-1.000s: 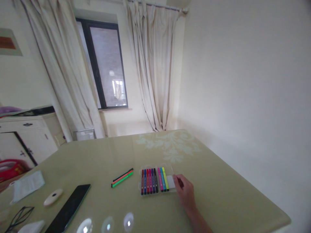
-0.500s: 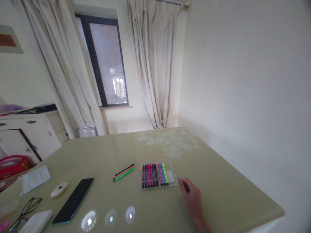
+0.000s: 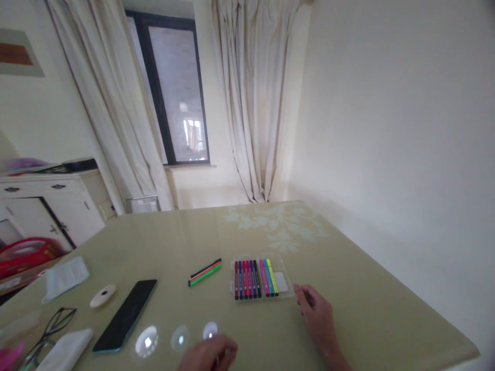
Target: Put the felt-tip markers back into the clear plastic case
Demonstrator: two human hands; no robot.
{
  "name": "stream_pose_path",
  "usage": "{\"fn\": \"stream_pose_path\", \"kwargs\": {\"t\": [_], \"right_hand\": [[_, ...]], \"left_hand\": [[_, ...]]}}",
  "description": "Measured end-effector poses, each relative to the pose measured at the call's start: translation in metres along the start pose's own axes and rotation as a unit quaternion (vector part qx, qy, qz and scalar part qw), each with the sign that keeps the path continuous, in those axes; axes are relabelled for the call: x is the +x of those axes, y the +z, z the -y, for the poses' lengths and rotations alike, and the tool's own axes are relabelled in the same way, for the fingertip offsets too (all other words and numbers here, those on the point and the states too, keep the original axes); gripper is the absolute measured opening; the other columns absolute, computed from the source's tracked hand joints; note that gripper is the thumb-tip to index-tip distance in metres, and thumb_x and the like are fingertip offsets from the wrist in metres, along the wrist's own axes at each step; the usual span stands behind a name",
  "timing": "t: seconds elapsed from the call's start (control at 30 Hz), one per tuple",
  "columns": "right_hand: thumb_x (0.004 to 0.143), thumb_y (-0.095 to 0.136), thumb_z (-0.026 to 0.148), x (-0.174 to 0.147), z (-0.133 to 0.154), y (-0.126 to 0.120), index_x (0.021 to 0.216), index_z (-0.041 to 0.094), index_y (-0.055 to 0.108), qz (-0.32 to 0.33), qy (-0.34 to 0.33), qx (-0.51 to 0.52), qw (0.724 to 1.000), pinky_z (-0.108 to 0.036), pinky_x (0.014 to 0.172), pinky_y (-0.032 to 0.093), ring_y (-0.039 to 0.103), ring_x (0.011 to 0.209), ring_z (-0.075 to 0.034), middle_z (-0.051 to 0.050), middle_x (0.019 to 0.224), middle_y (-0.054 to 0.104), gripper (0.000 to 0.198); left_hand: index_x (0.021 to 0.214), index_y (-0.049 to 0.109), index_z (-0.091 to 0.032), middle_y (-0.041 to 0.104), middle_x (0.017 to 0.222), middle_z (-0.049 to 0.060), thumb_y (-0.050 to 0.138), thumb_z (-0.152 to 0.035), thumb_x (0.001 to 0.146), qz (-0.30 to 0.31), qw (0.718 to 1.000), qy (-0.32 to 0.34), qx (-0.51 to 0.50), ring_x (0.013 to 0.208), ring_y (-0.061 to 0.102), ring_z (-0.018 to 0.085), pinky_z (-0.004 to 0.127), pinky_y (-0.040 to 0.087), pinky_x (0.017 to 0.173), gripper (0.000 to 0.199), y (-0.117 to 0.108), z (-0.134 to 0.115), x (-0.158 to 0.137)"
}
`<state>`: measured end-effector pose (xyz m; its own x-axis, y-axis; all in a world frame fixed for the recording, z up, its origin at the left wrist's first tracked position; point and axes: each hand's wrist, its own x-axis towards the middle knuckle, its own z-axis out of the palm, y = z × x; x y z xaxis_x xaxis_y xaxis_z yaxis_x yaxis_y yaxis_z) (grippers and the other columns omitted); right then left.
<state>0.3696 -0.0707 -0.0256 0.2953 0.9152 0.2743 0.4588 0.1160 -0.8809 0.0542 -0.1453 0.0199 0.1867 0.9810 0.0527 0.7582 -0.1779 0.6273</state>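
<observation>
A clear plastic marker case (image 3: pixel 286 273) lies open on the table, holding a row of markers (image 3: pixel 248 280) in its left part. In its right part are a pink, a blue and a yellow marker (image 3: pixel 273 278). Beside the case's right edge rests my right hand (image 3: pixel 317 314), fingers curled and nothing visible in them; whether the fingertips touch the case I cannot tell. At the bottom edge, my left hand (image 3: pixel 209 354) is partly in view with its fingers bent inward, and no object shows in it. Loose black, orange and green markers (image 3: pixel 205 272) lie left of the case.
On the left are a phone (image 3: pixel 126 315), a cream oval object (image 3: pixel 103 296), a face mask (image 3: pixel 66 278), glasses (image 3: pixel 52 330) and a white box-like object (image 3: pixel 66 350). The table (image 3: pixel 367 309) meets a wall at the right; curtains and a window stand behind.
My left hand has come into view from the bottom edge. My right hand keeps its place by the case. The whole view has shifted slightly, while the markers lie as before.
</observation>
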Motion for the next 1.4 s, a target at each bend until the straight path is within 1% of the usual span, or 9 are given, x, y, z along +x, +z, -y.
{"fn": "stream_pose_path", "kwargs": {"t": [0.2, 0.3, 0.57, 0.7, 0.83, 0.93, 1.0, 1.13, 1.4], "right_hand": [[0.088, 0.054, 0.069, -0.003, 0.001, -0.002, 0.068, 0.020, 0.064, 0.001, 0.007, -0.007, 1.000, -0.025, 0.050, 0.042, 0.053, 0.051, -0.017, 0.000, 0.056, 0.054, 0.054], [0.087, 0.056, 0.069, -0.005, -0.001, -0.002, 0.068, 0.019, 0.064, 0.000, 0.012, 0.012, 1.000, -0.025, 0.048, 0.042, 0.052, 0.050, -0.016, 0.000, 0.055, 0.053, 0.054], [0.084, 0.063, 0.069, 0.045, 0.025, 0.013, 0.076, 0.017, 0.068, -0.055, 0.014, 0.129, 0.990, -0.025, 0.046, 0.043, 0.054, 0.049, -0.015, -0.001, 0.059, 0.058, 0.053], [0.085, 0.064, 0.067, 0.088, 0.039, 0.029, 0.075, 0.017, 0.066, -0.052, -0.025, 0.149, 0.987, -0.024, 0.048, 0.043, 0.053, 0.050, -0.014, -0.001, 0.060, 0.059, 0.050], [0.088, 0.062, 0.064, 0.093, 0.032, 0.041, 0.073, 0.018, 0.064, -0.051, -0.032, 0.147, 0.987, -0.024, 0.049, 0.041, 0.051, 0.051, -0.014, 0.000, 0.059, 0.058, 0.048], [0.092, 0.060, 0.060, 0.080, 0.024, 0.046, 0.075, 0.017, 0.068, -0.019, -0.040, 0.137, 0.990, -0.023, 0.052, 0.041, 0.052, 0.054, -0.014, 0.000, 0.059, 0.057, 0.046], [0.096, 0.055, 0.058, 0.072, 0.024, 0.049, 0.080, 0.017, 0.070, 0.059, -0.047, 0.152, 0.985, -0.023, 0.050, 0.039, 0.049, 0.052, -0.012, 0.000, 0.061, 0.059, 0.046], [0.094, 0.060, 0.053, 0.066, 0.032, 0.054, 0.080, 0.016, 0.072, 0.208, -0.058, 0.187, 0.958, -0.022, 0.052, 0.041, 0.051, 0.055, -0.011, -0.002, 0.069, 0.065, 0.041], [0.086, 0.070, 0.053, 0.065, 0.046, 0.050, 0.083, 0.017, 0.070, 0.268, 0.016, 0.255, 0.929, -0.021, 0.052, 0.040, 0.048, 0.054, -0.010, 0.002, 0.065, 0.060, 0.036]], "left_hand": [[0.117, 0.070, -0.018, 0.070, 0.117, 0.013, 0.045, -0.014, 0.097, -0.171, 0.952, -0.102, 0.231, 0.107, 0.062, 0.027, 0.042, 0.049, 0.092, 0.032, 0.000, 0.033, 0.105], [0.122, 0.068, -0.018, 0.069, 0.118, 0.011, 0.048, -0.022, 0.098, -0.202, 0.921, -0.124, 0.309, 0.105, 0.061, 0.028, 0.040, 0.048, 0.086, 0.031, 0.005, 0.057, 0.114], [0.108, 0.071, -0.023, 0.071, 0.108, 0.005, 0.043, -0.028, 0.100, -0.236, 0.914, -0.068, 0.323, 0.100, 0.065, 0.029, 0.041, 0.053, 0.083, 0.029, 0.010, 0.078, 0.102], [0.106, 0.071, -0.019, 0.072, 0.106, 0.011, 0.036, -0.033, 0.099, -0.263, 0.927, -0.037, 0.265, 0.099, 0.066, 0.036, 0.050, 0.053, 0.083, 0.039, 0.005, 0.074, 0.100], [0.104, 0.069, -0.020, 0.075, 0.101, 0.011, 0.041, -0.049, 0.098, -0.296, 0.953, -0.047, 0.049, 0.096, 0.070, 0.035, 0.048, 0.056, 0.082, 0.042, 0.008, 0.052, 0.099], [0.110, 0.069, -0.021, 0.075, 0.086, 0.006, 0.049, -0.058, 0.095, -0.257, 0.954, -0.041, -0.147, 0.075, 0.071, 0.026, 0.037, 0.057, 0.067, 0.044, 0.023, 0.018, 0.104], [0.112, 0.069, -0.020, 0.076, 0.095, 0.007, 0.050, -0.055, 0.097, -0.208, 0.952, -0.012, -0.223, 0.085, 0.072, 0.025, 0.037, 0.058, 0.076, 0.043, 0.037, -0.009, 0.111], [0.118, 0.071, -0.022, 0.073, 0.117, 0.011, 0.046, -0.046, 0.100, -0.162, 0.953, 0.062, -0.248, 0.107, 0.068, 0.026, 0.043, 0.054, 0.096, 0.039, 0.060, -0.047, 0.127], [0.125, 0.070, -0.023, 0.075, 0.116, 0.009, 0.053, -0.039, 0.100, -0.149, 0.958, 0.072, -0.236, 0.102, 0.071, 0.023, 0.037, 0.057, 0.092, 0.034, 0.079, -0.047, 0.120]]}}
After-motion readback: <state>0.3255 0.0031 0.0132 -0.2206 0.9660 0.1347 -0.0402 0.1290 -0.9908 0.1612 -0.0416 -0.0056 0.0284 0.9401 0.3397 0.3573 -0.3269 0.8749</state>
